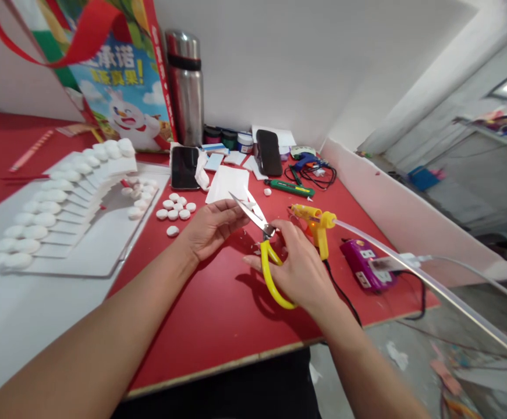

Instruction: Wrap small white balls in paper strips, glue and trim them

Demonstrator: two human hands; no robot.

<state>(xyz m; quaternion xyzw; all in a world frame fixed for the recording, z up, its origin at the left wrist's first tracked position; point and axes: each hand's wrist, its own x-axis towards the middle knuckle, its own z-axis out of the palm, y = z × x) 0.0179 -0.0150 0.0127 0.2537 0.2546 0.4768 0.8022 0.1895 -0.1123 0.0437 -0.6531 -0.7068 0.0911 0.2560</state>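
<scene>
My right hand [299, 265] is closed around the yellow handles of a pair of scissors [275, 285], its blades pointing up and to the left, slightly apart. Close to the blades, my left hand [216, 224] pinches a small white piece [250, 205]; its exact shape is too small to tell. Tiny white scraps [255, 247] lie on the red table [201, 326] below. Left of my left hand sits a group of round white pieces [173, 214]. A curved, stepped white model [74, 215] topped with rows of similar round pieces stands on a white board [91, 269].
Beyond my right hand are a yellow glue gun [316, 224] with a long clear stick and a purple power strip [367, 265]. Behind are white paper [227, 183], two phones [269, 152], a green tool [290, 188], paint jars [229, 138], a steel flask [187, 93] and a gift bag [122, 87].
</scene>
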